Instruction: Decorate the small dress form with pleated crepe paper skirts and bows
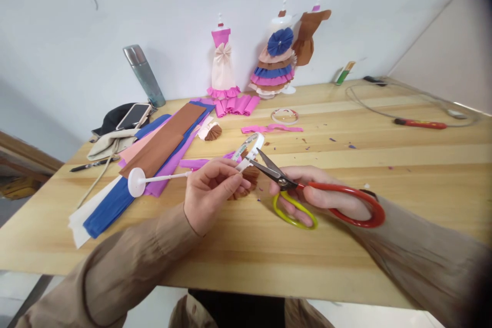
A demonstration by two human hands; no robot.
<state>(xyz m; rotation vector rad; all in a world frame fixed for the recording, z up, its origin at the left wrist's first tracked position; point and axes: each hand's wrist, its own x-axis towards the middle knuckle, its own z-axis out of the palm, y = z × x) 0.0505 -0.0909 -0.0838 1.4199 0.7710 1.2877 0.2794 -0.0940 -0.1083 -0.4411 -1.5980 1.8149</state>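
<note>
My left hand is closed, with a roll of white tape at its fingertips. A white stand with a round base lies sideways, its thin rod running to the same hand. Brown pleated paper shows just beyond those fingers; whether it joins the rod is hidden. My right hand grips scissors with one red and one yellow handle loop. Their blades are parted, tips pointing left at the tape near my left fingertips.
Crepe paper strips are piled on the left, beside a phone and a pen. Small dress forms in paper dresses stand by the wall near a flask. A red-handled tool with a cord lies at right.
</note>
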